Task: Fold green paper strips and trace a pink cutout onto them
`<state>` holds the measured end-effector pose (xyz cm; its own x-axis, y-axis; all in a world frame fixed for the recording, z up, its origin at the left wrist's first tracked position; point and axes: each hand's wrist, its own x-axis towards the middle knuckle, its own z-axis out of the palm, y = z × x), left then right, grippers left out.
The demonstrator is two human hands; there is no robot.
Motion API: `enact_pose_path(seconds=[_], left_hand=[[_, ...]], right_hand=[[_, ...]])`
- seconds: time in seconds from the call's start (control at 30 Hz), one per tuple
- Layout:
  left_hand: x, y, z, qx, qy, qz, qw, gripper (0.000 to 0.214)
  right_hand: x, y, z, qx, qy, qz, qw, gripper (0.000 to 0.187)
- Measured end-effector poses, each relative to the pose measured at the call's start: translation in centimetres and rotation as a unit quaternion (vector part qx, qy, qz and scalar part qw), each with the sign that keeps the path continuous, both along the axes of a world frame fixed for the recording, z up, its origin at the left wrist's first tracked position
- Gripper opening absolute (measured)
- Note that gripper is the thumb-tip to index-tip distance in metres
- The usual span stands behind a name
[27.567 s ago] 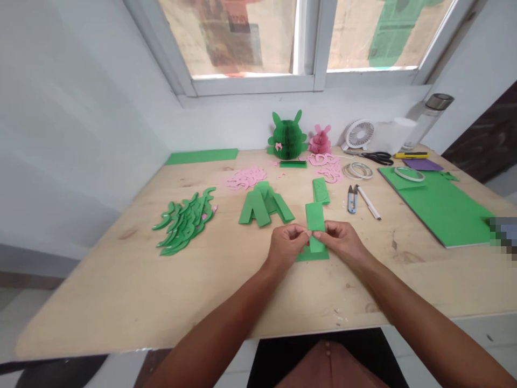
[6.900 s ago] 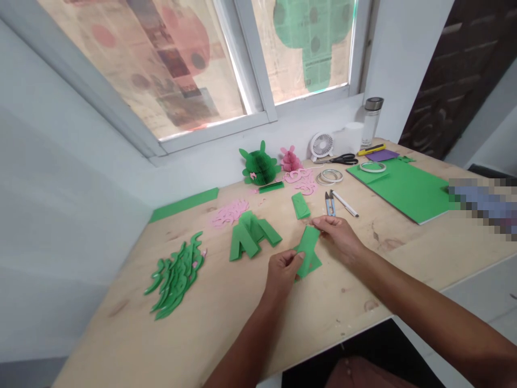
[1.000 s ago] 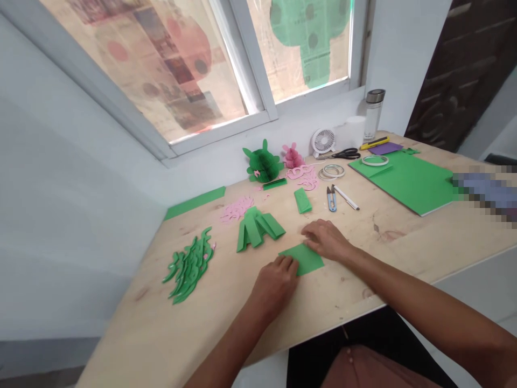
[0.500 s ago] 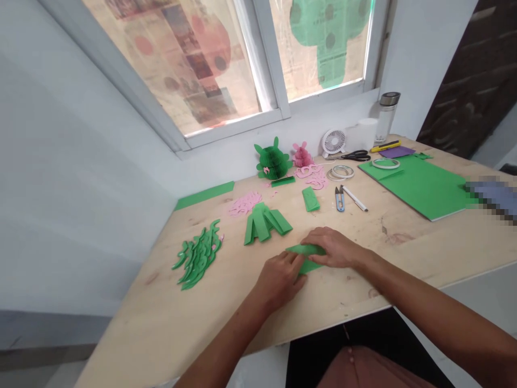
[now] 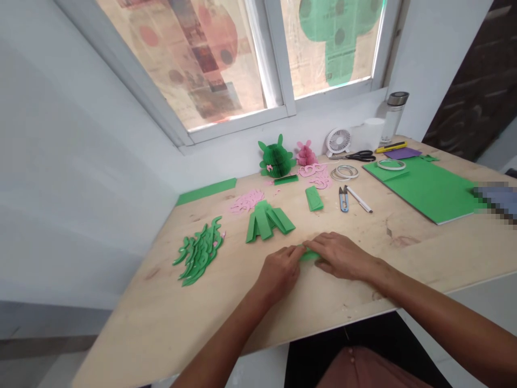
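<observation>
A strip of green paper (image 5: 309, 255) lies folded on the wooden table, mostly hidden under my fingers. My left hand (image 5: 280, 271) pinches its left end, fingers bent and pressed together. My right hand (image 5: 337, 255) bears on its right part, with the fingertips close to those of the left hand. Just beyond the hands stand several folded green paper strips (image 5: 264, 222), grouped in a fan. A small folded green paper piece (image 5: 314, 199) lies farther back. To the left is a heap of cut green paper shapes (image 5: 200, 252).
Thread snips (image 5: 343, 199), a white pen (image 5: 359, 199) and tape rolls (image 5: 346, 172) lie beyond my right hand. Large green sheets (image 5: 432, 188) cover the right side. Along the wall stand a green honeycomb paper figure (image 5: 277, 160), a pink one (image 5: 306, 154), a fan (image 5: 338, 141) and a bottle (image 5: 392, 119).
The green paper, earlier showing a raised flap and a wider lower part, is now folded down to a narrow strip. My right hand has pressed lower. The view has shifted slightly.
</observation>
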<state>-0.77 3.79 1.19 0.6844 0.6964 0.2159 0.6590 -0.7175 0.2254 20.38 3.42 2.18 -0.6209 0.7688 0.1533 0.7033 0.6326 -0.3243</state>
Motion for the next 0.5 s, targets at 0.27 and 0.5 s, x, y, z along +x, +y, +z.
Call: enact_pose_path(seconds=[0.27,0.5], left_hand=[[-0.5,-1.0,0.3,-0.044,-0.051,0.039,0.997,0.051],[-0.6,-1.8,-0.6,-0.056,-0.132,0.089,0.986,0.018]], right_hand=[[0.4,-0.2,-1.0,0.033,0.039,-0.003,0.999,0.02],[0.5,-0.3,-1.3,0.029,0.091,0.008,0.995,0.026]])
